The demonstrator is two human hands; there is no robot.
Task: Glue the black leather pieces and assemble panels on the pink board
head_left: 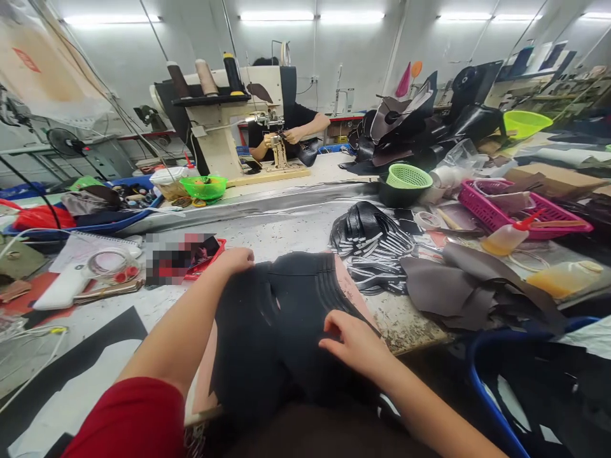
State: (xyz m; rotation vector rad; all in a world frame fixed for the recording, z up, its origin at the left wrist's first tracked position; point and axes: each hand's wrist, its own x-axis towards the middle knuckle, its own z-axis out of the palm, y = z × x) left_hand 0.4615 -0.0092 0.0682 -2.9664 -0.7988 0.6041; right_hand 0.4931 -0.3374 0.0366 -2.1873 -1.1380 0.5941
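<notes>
Black leather-like pieces (305, 299) lie overlapped on a pink backing sheet (351, 286) at the table's front edge. A slit shows near their middle, and stepped edges run down the right side. My left hand (240, 259) is at their far left corner with its fingers curled in; what they hold, if anything, is hidden. Over the right part of the black pieces is my right hand (351, 340), thumb and forefinger apart and nothing between them. Just beyond to the right sits a pile of black strips (370, 245) with pale edges.
A co-worker's hands (291, 135) are at a sewing machine (214, 121) across the table. Dark brown leather pieces (458, 286), a glue bottle (508, 238) and a pink basket (499, 219) lie right. A blue tub (475, 362) stands front right; a red tray (219, 245) is left.
</notes>
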